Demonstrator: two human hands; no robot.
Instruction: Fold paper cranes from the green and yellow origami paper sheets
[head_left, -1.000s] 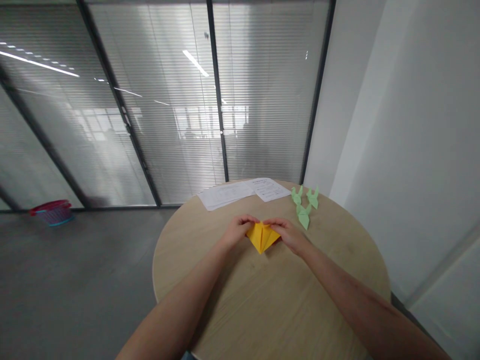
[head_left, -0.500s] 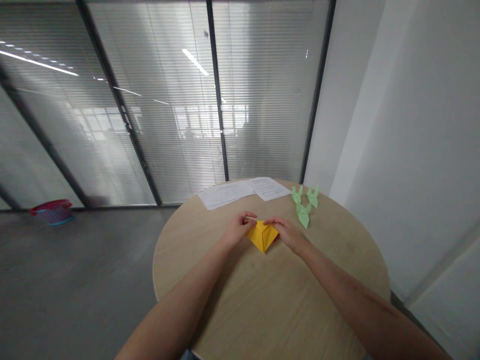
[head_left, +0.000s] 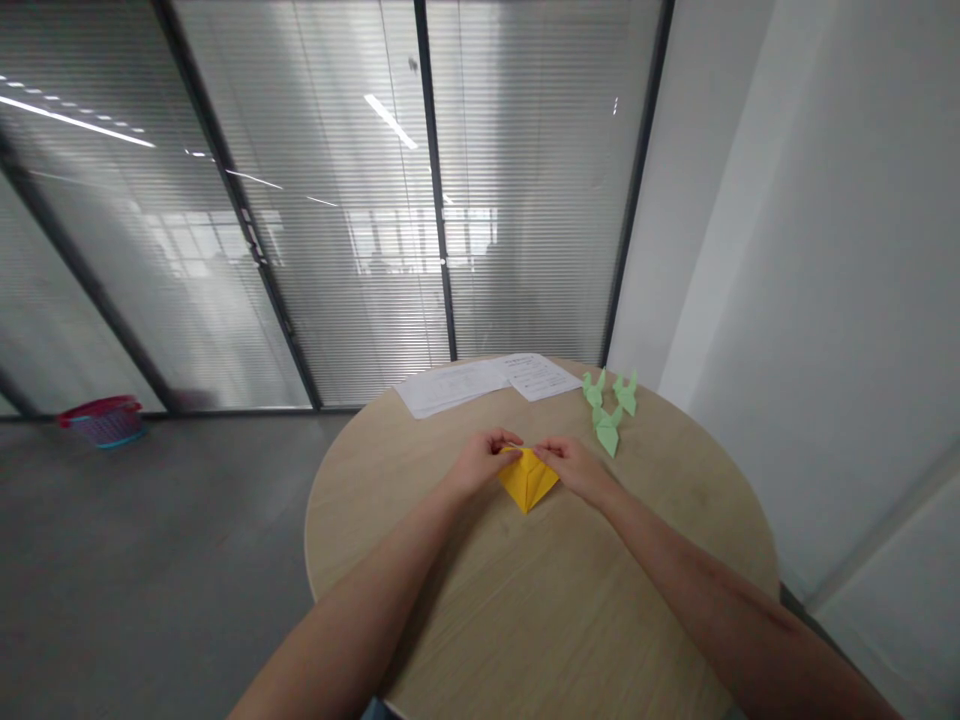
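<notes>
A folded yellow paper (head_left: pixel 528 481), pointed toward me, lies on the round wooden table (head_left: pixel 540 590). My left hand (head_left: pixel 481 461) pinches its upper left edge with curled fingers. My right hand (head_left: pixel 573 463) grips its upper right edge, fingers closed on the paper. Both hands meet at the top of the fold, and the paper's lower tip stays free on the tabletop.
Three green folded paper figures (head_left: pixel 609 405) stand at the table's far right. White printed sheets (head_left: pixel 480 383) lie at the far edge. Glass partitions with blinds are behind the table, a white wall is on the right, and a red basket (head_left: pixel 103 420) sits on the floor at left.
The yellow paper has narrowed slightly as my fingers drew closer together at its top. My hands stayed in nearly the same place.
</notes>
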